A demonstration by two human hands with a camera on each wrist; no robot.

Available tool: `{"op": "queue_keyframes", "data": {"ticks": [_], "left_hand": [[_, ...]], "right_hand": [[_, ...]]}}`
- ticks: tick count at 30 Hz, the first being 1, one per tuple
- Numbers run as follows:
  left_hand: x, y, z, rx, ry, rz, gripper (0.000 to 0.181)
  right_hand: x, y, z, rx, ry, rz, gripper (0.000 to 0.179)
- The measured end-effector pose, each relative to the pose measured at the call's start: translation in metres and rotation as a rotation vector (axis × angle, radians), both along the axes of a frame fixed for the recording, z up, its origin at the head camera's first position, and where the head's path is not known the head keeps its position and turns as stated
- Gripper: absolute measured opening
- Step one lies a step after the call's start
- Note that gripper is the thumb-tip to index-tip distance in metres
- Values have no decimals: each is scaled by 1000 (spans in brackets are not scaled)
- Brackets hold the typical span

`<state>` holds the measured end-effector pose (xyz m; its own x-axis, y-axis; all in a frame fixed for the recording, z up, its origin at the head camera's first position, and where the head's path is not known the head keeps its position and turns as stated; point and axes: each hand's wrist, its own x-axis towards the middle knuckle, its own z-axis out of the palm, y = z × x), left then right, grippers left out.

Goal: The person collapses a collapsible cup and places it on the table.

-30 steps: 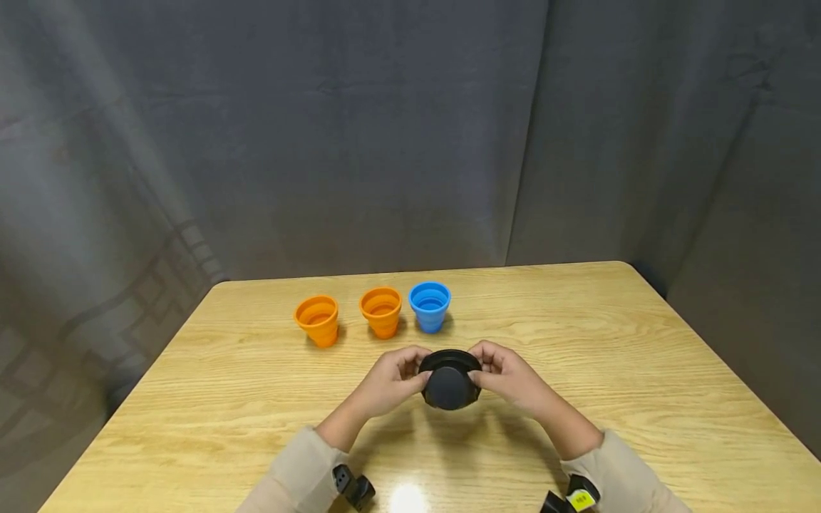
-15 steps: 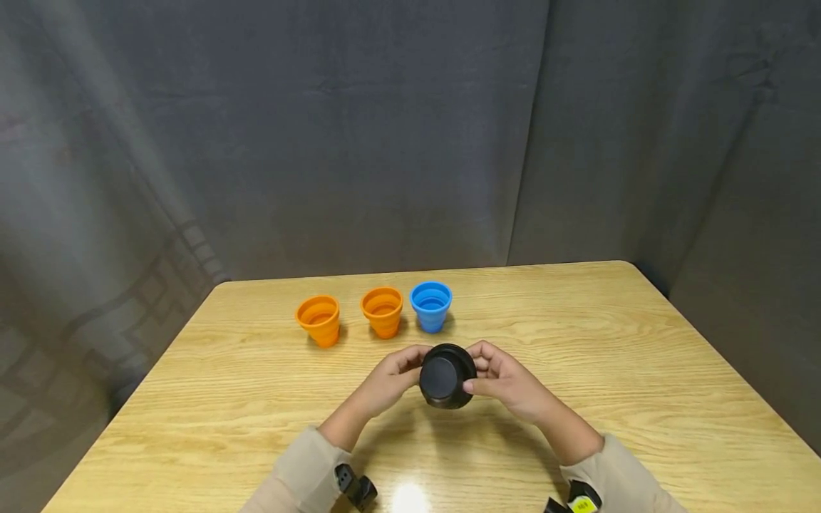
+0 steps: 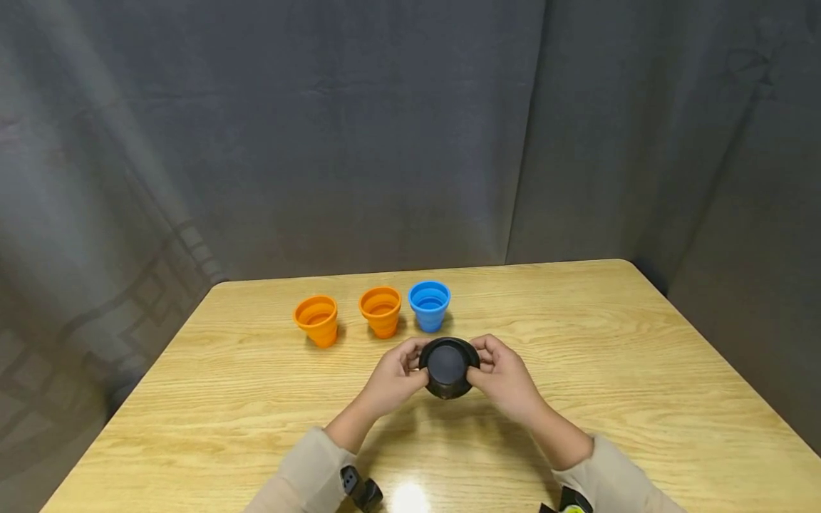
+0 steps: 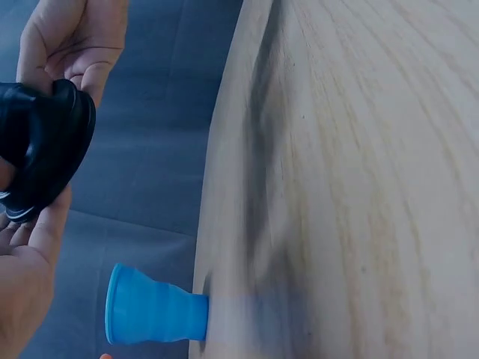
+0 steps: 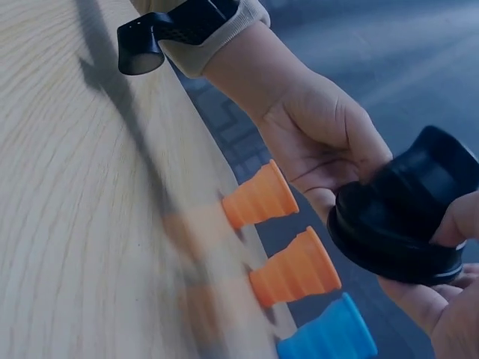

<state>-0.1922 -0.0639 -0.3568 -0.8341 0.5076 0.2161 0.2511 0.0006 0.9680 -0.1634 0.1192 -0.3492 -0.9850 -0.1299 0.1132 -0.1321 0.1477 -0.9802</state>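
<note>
A black collapsible cup [image 3: 447, 365] is held above the table between both hands, its flat base facing the head camera. My left hand [image 3: 395, 379] grips its left side, thumb on the near face and fingers behind the rim. On the opposite side my right hand [image 3: 505, 375] pinches the rim the same way. In the right wrist view the black cup [image 5: 408, 209] shows a wide rim and a partly folded, uneven wall. Beyond the hands stand a blue cup [image 3: 429, 305] and two orange cups, one in the middle [image 3: 380, 312] and one at the left [image 3: 317, 320], all upright.
The wooden table [image 3: 641, 370] extends to both sides of the arms. A grey curtain [image 3: 385, 142] hangs behind its far edge. Black cameras are strapped to both wrists, the left one [image 3: 361, 490] close over the tabletop.
The black cup was tilted, then turned leftward, and now faces the head camera more squarely. Both hands have risen slightly away from the body; the right thumb shifted on the cup. The other cups stayed put.
</note>
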Motion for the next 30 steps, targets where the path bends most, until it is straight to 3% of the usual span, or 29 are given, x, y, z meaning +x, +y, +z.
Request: {"op": "queue_keyframes", "data": {"ticks": [4, 7, 10, 15, 21, 26, 30], "left_hand": [[5, 1, 11, -67, 18, 64, 35], [1, 0, 6, -75, 17, 71, 33], [-4, -4, -3, -53, -9, 38, 32], [-10, -11, -14, 15, -65, -95, 33], [-12, -15, -15, 129, -104, -299, 35], [-11, -16, -13, 201, -115, -385, 35], [-10, -16, -11, 237, -128, -433, 35]], "right_hand": [[2, -2, 4, 19, -12, -18, 28], [2, 0, 5, 22, -1, 14, 28], [1, 3, 5, 18, 10, 73, 26], [-1, 12, 2, -57, 11, 225, 25], [-4, 21, -3, -232, -4, 414, 23], [-4, 25, -2, -348, 18, 555, 26], [-4, 28, 0, -380, 7, 616, 24]]}}
